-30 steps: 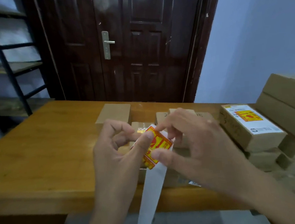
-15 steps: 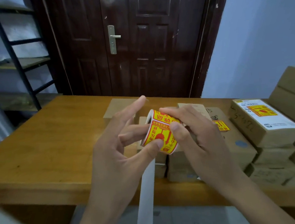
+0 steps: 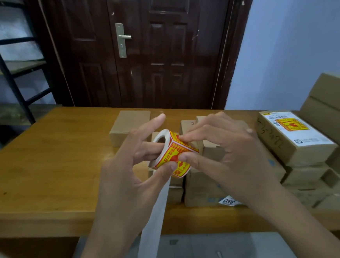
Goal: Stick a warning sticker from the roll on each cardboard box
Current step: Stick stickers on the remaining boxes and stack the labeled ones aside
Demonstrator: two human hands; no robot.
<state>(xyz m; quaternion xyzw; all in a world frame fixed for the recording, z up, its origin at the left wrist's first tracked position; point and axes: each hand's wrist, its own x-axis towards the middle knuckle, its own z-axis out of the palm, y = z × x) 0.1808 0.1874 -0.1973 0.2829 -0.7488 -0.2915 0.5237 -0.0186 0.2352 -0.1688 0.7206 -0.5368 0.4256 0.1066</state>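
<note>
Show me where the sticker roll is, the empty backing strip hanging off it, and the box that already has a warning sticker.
sticker roll [image 3: 172,154], head view, on its yellow outer face.
backing strip [image 3: 153,228], head view, mid-length of the white strip.
stickered box [image 3: 299,134], head view, on its white top label.

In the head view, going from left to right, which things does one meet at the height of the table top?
Bare table top → plain cardboard box → left hand → sticker roll → right hand → box with a warning sticker → stacked boxes at the right edge.
</note>
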